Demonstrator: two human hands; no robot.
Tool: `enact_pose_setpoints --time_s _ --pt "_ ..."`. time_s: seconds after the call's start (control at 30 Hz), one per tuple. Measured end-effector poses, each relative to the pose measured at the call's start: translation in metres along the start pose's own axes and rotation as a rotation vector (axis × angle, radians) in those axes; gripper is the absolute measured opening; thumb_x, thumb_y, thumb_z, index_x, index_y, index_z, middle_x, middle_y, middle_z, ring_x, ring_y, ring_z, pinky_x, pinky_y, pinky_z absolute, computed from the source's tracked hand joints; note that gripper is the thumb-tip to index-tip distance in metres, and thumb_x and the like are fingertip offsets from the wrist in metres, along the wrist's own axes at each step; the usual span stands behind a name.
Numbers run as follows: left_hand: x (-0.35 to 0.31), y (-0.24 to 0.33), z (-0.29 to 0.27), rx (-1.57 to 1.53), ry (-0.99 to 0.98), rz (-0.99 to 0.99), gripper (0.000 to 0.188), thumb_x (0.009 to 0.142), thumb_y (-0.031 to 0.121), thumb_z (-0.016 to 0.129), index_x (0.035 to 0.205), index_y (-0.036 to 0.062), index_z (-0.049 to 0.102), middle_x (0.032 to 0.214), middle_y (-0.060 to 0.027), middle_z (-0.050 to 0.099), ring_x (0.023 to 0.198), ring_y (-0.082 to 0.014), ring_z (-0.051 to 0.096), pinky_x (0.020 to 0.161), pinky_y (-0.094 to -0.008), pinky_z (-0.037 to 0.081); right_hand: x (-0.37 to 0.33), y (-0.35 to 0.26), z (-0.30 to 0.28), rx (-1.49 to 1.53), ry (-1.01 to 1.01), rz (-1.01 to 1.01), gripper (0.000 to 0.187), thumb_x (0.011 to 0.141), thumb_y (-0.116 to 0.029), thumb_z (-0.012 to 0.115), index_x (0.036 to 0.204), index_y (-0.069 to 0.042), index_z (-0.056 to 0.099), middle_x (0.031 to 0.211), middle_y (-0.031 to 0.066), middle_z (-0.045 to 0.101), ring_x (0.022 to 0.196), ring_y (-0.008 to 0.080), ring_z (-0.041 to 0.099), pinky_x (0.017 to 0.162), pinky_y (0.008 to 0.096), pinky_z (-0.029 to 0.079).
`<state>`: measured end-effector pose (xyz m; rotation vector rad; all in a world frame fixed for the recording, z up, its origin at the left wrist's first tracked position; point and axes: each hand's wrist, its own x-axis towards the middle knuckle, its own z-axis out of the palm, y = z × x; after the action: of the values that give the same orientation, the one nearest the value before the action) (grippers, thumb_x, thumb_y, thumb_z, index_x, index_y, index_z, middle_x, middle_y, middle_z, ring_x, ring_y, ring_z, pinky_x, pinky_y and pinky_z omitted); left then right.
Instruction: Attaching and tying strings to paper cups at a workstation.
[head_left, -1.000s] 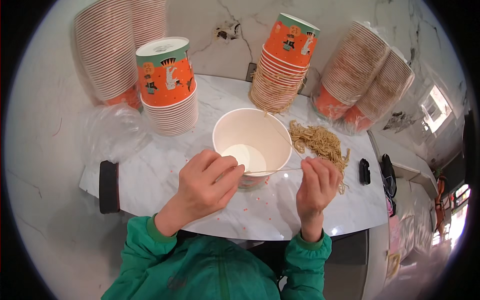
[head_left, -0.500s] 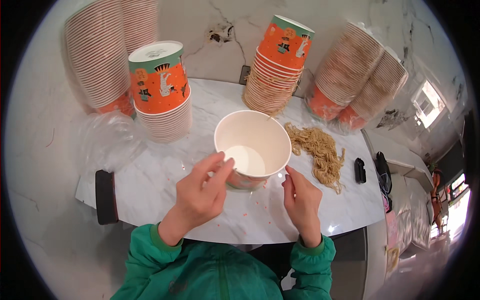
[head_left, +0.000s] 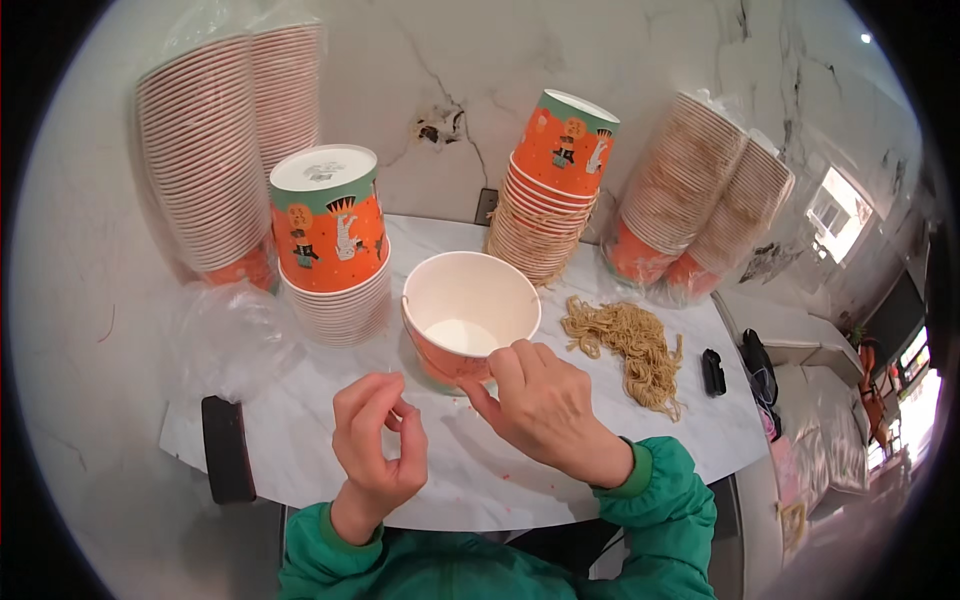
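Observation:
A paper bucket [head_left: 425,350], white inside and orange outside, stands mouth up near the middle of the table. At its front right edge is my right hand [head_left: 545,405], fingers bent at the rim and thumb low against the outer wall. The fingertips are partly hidden by the back of the hand. My left hand [head_left: 378,445] is raised before the bucket, apart from it, its fingers curled in toward the thumb. Whatever may be between them is too small to make out. A loose heap of tan twine [head_left: 635,355] lies right of the bucket.
Upside-down bucket stacks stand behind on the left [head_left: 330,240] and right, the right stack [head_left: 565,150] draped with twine. Plastic-wrapped stacks line the wall. A crumpled plastic bag [head_left: 235,335], dark chair back [head_left: 228,450] and small black object [head_left: 713,372] flank the marble-patterned table [head_left: 560,490].
My right hand has moved left onto the bucket's front edge. My left hand has drawn back from the rim toward me. The view has tilted upward.

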<state>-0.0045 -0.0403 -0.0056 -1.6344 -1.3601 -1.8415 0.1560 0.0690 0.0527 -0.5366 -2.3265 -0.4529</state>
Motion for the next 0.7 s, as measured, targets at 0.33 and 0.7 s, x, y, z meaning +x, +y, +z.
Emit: enact_pose_setpoints --time_s 0.33,0.7 --pt "-0.003 0.0 -0.001 -0.017 0.02 -0.022 0.049 0.08 -0.019 0.061 0.127 -0.0051 0.059 0.122 -0.0217 0.059 0.076 -0.0175 0.059 0.057 -0.0244 0.049 0.035 -0.033 0.047 -0.057 -0.018 -0.07 0.03 0.08 -0.024 0.073 0.097 -0.002 0.064 0.087 0.0063 0.05 0.077 0.0193 0.054 0.053 0.0295 0.044" --pt "0.001 -0.002 -0.005 -0.059 0.021 -0.089 0.047 0.081 -0.018 0.061 0.125 -0.005 0.059 0.122 -0.0206 0.059 0.074 -0.016 0.059 0.057 -0.0236 0.049 0.024 0.004 0.018 0.001 -0.167 -0.002 0.02 0.069 -0.005 0.068 0.087 -0.002 0.061 0.096 0.0114 0.055 0.089 0.028 0.058 0.062 0.0377 0.052"
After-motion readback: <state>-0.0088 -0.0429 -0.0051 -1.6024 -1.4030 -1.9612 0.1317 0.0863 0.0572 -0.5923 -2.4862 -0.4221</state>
